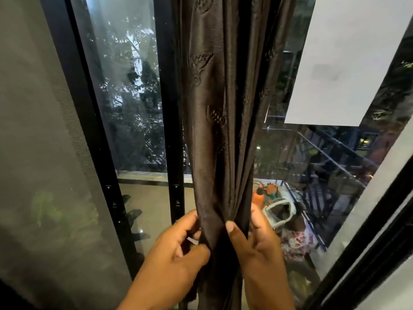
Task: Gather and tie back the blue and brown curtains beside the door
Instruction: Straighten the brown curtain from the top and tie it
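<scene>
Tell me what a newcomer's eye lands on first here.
The brown curtain hangs bunched down the centre, in front of the black-framed glass door. At the bottom, the left hand and right hand each close a grip on its folds. Lower right, through the glass, an orange bottle stands out.

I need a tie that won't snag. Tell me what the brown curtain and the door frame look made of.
Brown curtain: thin woven fabric, faintly ribbed, slight sheen, raised leaf-like motifs; probably synthetic. Door frame: smooth black, likely painted metal, with small screws.
</scene>
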